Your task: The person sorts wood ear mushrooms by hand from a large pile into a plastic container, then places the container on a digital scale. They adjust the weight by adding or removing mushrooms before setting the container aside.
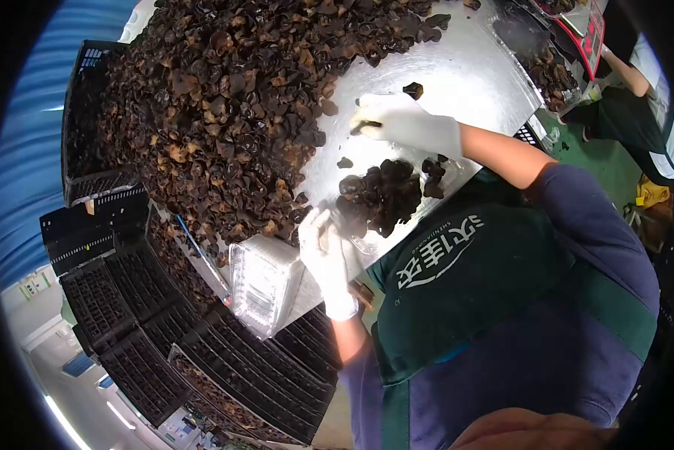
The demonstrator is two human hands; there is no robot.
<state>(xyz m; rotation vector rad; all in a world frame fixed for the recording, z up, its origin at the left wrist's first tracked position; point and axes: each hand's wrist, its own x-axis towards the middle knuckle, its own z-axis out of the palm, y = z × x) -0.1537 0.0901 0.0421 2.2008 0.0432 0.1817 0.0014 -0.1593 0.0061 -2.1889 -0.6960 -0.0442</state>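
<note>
My right hand [404, 124], in a white glove, is closed with a dark piece of wood ear mushroom [370, 126] at its fingertips, above the shiny metal tabletop [449, 82]. Below it lies a small heap of wood ear mushrooms [386, 196]; glare around its lower edge hides whether a clear tray holds it. My left hand [323, 247], also white-gloved, has its fingers stretched out and apart beside that heap. Next to its wrist stands a stack of clear plastic boxes [266, 281]. A single mushroom [413, 91] lies just beyond my right hand.
A large mound of wood ear mushrooms [217, 105] covers the far and left side of the table. Black plastic crates [138, 367] stand at the lower left. Another person [637, 105] is at the upper right, near a red-framed item [590, 41]. Blue sheeting [33, 150] hangs on the left.
</note>
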